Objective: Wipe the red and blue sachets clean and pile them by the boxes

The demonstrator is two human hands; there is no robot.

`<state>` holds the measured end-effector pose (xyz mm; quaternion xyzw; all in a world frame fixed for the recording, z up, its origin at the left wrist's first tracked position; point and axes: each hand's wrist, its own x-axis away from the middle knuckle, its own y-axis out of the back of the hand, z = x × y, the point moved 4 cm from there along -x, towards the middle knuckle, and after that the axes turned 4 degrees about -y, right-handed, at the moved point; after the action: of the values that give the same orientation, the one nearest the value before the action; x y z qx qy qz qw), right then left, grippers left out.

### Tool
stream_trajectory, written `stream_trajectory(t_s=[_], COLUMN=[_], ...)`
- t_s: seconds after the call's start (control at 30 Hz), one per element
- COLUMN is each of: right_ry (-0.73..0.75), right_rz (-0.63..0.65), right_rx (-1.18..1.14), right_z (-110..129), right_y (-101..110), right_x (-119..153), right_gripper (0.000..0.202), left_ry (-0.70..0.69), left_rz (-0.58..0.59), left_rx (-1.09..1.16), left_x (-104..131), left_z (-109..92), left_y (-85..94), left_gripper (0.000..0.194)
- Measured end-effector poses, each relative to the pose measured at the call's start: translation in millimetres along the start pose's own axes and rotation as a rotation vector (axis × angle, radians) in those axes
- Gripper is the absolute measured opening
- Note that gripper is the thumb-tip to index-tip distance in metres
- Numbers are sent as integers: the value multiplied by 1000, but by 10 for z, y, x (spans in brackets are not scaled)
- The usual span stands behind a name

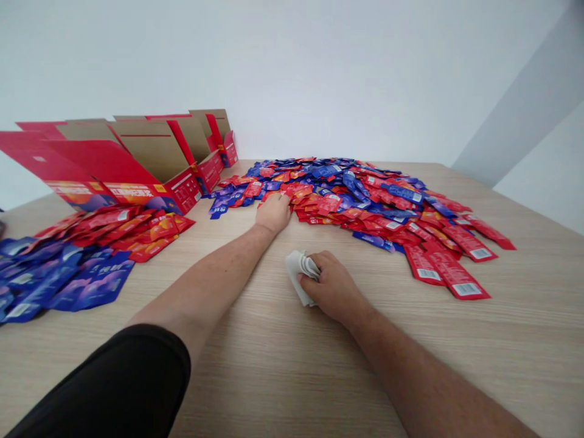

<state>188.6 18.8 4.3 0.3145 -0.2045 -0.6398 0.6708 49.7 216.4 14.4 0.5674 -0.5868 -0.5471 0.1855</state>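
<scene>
My right hand (332, 285) is closed around a folded white cloth (297, 267), its thumb pressed on the near side, and it rests at the table's middle. Farther out, my left hand (274, 212) reaches to the near edge of a wide heap of red and blue sachets (326, 176). Its fingers are curled onto a red sachet (297, 193) there; the fingertips are partly hidden. Some red sachets at the heap's right side (456, 277) lie with white barcode labels facing up.
Open red cardboard boxes (137, 159) with brown insides stand in a row at the back left. Before them lie a pile of red sachets (150, 234) and a pile of blue sachets (93, 280). A white wall (319, 73) rises behind the wooden table (292, 377).
</scene>
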Motion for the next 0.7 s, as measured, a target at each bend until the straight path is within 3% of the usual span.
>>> stream_trajectory(t_s=[0.17, 0.27, 0.37, 0.53, 0.7], right_ry=[6, 4, -7, -36, 61], right_rz=[-15, -51, -119, -376, -495], right_rx=[-7, -20, -46, -77, -85], right_z=[-1, -14, -33, -15, 81], right_y=[20, 33, 62, 253, 394], right_x=[-11, -20, -21, 25, 84], right_gripper=[7, 5, 5, 22, 26], left_ry=[141, 321, 534, 760, 749], left_rz=[-146, -228, -265, -175, 20], left_rx=[205, 401, 686, 1213, 1555], left_x=[239, 547, 926, 1511, 1862], left_z=[110, 208, 219, -123, -554], left_y=[386, 565, 605, 587, 606], left_gripper=[4, 13, 12, 16, 6])
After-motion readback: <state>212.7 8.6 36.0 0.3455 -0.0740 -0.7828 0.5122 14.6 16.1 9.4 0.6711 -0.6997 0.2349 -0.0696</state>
